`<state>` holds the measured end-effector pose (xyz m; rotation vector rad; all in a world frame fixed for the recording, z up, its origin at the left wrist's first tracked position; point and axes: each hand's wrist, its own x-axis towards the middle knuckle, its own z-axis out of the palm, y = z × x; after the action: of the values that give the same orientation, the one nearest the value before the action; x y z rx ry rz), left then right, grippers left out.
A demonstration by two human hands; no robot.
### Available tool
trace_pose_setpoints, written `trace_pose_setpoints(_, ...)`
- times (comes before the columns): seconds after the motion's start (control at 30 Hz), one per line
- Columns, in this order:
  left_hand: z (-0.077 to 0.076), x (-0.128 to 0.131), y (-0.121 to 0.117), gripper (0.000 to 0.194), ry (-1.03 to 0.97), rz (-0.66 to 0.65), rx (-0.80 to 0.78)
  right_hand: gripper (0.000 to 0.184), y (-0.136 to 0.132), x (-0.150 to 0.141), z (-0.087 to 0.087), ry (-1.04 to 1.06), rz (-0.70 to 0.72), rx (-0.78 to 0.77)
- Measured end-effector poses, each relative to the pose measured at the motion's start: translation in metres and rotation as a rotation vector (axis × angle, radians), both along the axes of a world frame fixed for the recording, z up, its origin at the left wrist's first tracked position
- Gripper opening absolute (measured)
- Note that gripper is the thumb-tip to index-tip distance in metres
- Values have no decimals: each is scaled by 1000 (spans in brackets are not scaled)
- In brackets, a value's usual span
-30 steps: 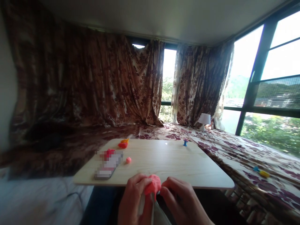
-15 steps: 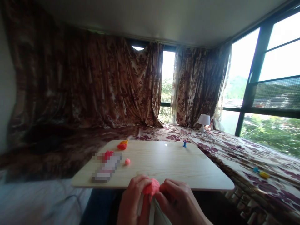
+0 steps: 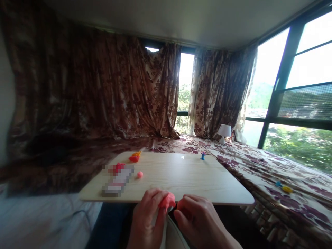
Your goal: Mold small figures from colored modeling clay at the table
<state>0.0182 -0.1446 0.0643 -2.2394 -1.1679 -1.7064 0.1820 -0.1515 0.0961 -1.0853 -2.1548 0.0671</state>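
Note:
In the head view, my left hand point(image 3: 149, 216) is closed around a lump of pink modelling dough point(image 3: 168, 200), just in front of the table's near edge. The dough bulges above my thumb and forefinger, and a thin bit hangs down. My right hand point(image 3: 199, 216) is beside it on the right, a small gap away, with its fingers curled in. Whatever is inside those fingers is hidden. A small pink dough ball point(image 3: 140, 175) lies on the pale wooden table point(image 3: 176, 183), beyond my left hand.
Left on the table are a blurred-out flat item point(image 3: 118, 183), a crimson lump point(image 3: 119, 167) and a red and orange piece point(image 3: 134, 157). A small blue stand-like piece point(image 3: 202, 156) is far right. Beyond are a white lamp point(image 3: 224, 130) and a yellow and blue object point(image 3: 286, 189).
My right hand has come slightly away from the dough, to the right, leaving a gap. The dough stays in my left hand, and the whole view has shifted a little.

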Motion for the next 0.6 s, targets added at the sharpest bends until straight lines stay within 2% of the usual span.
trace_pose_setpoints(0.2, -1, 1, -5, 25, 13, -61, -18, 27, -3, -1, -2, -30, -82, 87)
trace_pose_setpoints(0.4, -1, -3, 0, 18, -20, -211, -109, 31, 1, -3, 0, -117, 17, 116)
trace_pose_setpoints(0.6, -5, 2, 1, 18, -43, -188, -101, 28, 3, 2, -5, -182, 108, 105)
